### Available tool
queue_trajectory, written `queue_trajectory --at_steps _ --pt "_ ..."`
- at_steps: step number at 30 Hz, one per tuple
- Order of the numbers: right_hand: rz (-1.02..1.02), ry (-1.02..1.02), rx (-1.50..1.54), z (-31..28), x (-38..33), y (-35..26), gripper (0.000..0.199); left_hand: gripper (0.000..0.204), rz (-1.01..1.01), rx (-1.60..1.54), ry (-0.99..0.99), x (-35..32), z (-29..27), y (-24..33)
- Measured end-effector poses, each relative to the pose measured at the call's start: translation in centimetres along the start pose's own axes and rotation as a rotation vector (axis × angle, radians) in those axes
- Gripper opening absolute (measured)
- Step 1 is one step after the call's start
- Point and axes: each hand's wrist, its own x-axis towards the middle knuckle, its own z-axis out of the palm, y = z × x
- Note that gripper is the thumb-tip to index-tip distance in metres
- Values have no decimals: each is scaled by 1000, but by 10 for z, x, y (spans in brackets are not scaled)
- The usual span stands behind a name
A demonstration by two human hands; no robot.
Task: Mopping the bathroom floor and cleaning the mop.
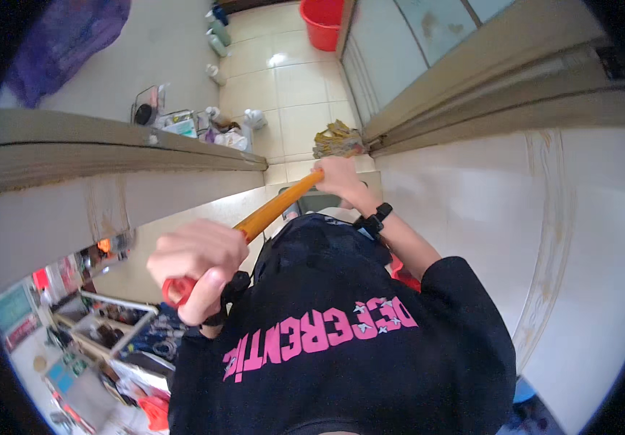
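Left hand (200,254) near red end of orange pole (277,208), fingers curled tight round it. Right hand (341,179) farther down pole, fingers closed on it too. Pole slants across person's front. Yellow-grey mop head (338,141) on tiled floor (301,90) at doorway, just past right hand. Beyond, red bucket (321,30), bottles (215,75) along left wall.
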Motion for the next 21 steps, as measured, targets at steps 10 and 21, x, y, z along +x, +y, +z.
queue_trajectory --at_steps 10,21 --pt "-314 107 66 36 32 -94 20 23 178 137 -192 -23 -19 62" --pt "-214 -139 -78 34 28 -83 19 25 80 51 -45 -36 -50 73"
